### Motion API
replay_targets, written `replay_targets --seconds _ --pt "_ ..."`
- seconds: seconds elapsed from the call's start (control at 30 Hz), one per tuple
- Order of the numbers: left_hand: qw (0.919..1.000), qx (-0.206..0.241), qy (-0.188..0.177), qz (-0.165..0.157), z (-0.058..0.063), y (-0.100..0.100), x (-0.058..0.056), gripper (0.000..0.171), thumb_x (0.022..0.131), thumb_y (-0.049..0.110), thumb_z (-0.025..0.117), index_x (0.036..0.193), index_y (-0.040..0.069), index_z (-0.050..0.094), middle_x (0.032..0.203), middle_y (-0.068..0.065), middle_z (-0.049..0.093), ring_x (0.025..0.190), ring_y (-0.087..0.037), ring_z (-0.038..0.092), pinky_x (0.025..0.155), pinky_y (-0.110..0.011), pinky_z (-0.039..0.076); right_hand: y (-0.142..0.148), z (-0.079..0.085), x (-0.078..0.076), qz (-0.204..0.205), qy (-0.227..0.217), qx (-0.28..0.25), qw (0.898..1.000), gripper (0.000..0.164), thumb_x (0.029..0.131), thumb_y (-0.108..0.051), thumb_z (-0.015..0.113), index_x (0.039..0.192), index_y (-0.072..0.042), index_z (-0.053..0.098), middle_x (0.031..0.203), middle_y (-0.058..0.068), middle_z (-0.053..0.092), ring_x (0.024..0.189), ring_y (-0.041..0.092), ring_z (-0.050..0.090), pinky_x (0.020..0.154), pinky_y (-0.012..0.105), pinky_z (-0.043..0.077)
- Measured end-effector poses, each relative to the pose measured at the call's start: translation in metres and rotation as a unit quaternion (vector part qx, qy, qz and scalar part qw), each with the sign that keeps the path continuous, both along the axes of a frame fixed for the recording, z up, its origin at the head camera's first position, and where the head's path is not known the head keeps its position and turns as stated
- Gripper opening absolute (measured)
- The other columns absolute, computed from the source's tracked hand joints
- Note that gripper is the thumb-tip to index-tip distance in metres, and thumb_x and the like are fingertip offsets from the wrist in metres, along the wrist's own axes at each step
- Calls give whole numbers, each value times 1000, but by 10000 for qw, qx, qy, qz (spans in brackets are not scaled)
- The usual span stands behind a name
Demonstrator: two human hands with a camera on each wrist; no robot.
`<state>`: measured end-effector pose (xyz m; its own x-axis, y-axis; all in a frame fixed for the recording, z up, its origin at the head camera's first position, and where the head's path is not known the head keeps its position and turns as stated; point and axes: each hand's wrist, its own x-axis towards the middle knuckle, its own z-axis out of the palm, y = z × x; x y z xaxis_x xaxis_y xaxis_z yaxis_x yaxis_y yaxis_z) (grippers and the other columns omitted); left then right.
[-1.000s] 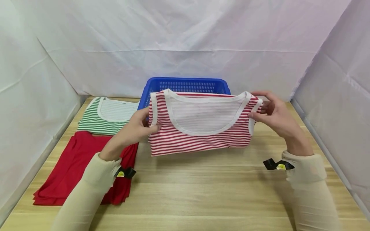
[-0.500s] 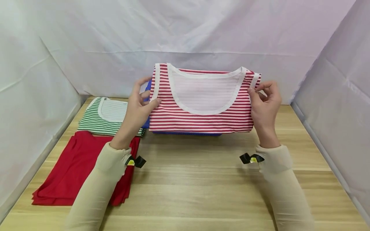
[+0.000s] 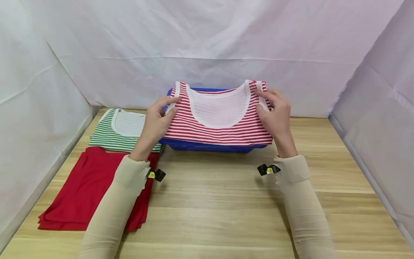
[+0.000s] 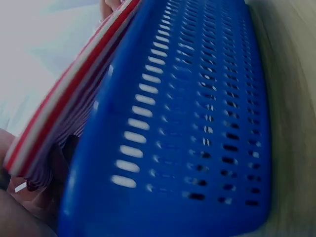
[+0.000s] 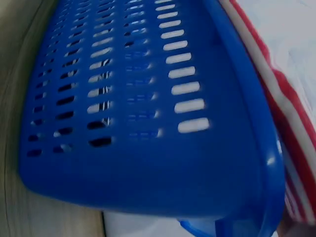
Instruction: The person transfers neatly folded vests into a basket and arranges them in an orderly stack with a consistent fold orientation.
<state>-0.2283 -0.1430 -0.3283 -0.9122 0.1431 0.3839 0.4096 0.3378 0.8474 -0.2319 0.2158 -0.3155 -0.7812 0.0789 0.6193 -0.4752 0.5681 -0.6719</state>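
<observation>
A folded red-and-white striped tank top (image 3: 213, 135) with white trim lies across the top of a blue plastic basket (image 3: 207, 146) in the head view. At its left edge, my left hand (image 3: 155, 120) grips the cloth by the armhole, index finger and thumb over the striped front. On the opposite edge my right hand (image 3: 276, 111) holds the other shoulder side in the same manner. Both wrist views look at the basket's slotted front wall (image 4: 173, 118), with the striped hem (image 5: 291, 113) right at the rim. Most of the basket's inside is hidden under the tank top.
Left of the basket lies a folded green-and-white striped tank top (image 3: 106, 133). Nearer, a stack of folded red garments (image 3: 77, 194) lies on the wooden table (image 3: 220, 208). White cloth walls (image 3: 207, 39) enclose the back and both sides.
My hands have carried the striped tank top forward, raised it, then lowered it onto the basket. It has tilted flatter and my right hand has moved left.
</observation>
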Motion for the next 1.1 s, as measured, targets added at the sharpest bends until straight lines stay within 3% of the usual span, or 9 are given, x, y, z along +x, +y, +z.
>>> replay_targets --seconds 0.1,0.2,0.27,0.37,0.57,0.73,0.8,0.93,1.1 --pt "9987 -449 -255 -8 0 -4 -4 48 102 14 57 149 24 57 163 2 42 72 -17 47 61 -25 40 2 -1 -1 425 -607 146 9971 64 80 -3 63 143 -15 63 143 14 57 120 27 52 92 32 42" --pt "9947 -943 -390 -147 -2 -6 -8 63 96 7 57 157 18 46 170 2 28 116 -23 56 80 -33 47 2 -4 -4 772 -1102 489 9897 77 80 3 60 154 -15 50 153 15 46 127 31 47 94 43 43" --pt "9905 -1309 -357 -230 -3 -5 -10 70 92 4 57 160 12 39 172 0 25 144 -24 42 95 -41 47 1 -7 -8 795 -1267 892 9847 78 80 6 58 156 -11 47 156 18 44 133 35 46 99 49 45" --pt "9795 -1993 -211 -215 -5 -3 -13 75 90 2 57 161 4 33 173 -7 24 159 -29 25 106 -48 44 -2 -11 -12 672 -1456 1489 9758 76 82 8 57 155 -7 46 160 20 41 145 40 41 105 55 45" --pt "9574 -2885 -127 -80 -7 4 -12 69 92 1 57 159 1 37 170 -11 29 151 -33 39 81 -43 48 -8 -21 -14 476 -1665 2125 9617 71 85 6 56 155 -6 46 163 20 38 150 45 35 107 59 44" --pt "9512 -3082 -27 -133 -10 4 -11 62 94 -1 55 155 1 43 165 -15 39 152 -36 38 113 -53 44 -12 -22 -12 363 -1599 2313 9590 67 89 5 58 154 -3 47 162 22 39 148 46 39 112 61 42" --pt "9469 -3211 27 -158 -11 5 -10 59 95 -2 53 153 1 47 161 -17 44 148 -37 44 113 -53 45 -14 -23 -12 342 -1551 2446 9565 61 90 3 61 150 -1 52 160 22 43 146 46 42 115 61 41" --pt "9406 -3383 183 -211 -12 5 -10 56 94 -4 49 149 6 55 145 -19 61 104 -32 63 89 -44 50 -17 -25 -13 354 -1549 2767 9477 51 92 0 65 143 2 59 154 23 49 141 46 47 114 60 41" --pt "9418 -3323 373 -353 -13 3 -8 57 90 -10 44 136 13 69 132 -12 71 66 -21 37 65 -37 35 -19 -28 -14 340 -1492 2860 9459 49 95 -1 63 144 4 57 153 24 49 141 45 48 115 59 41"
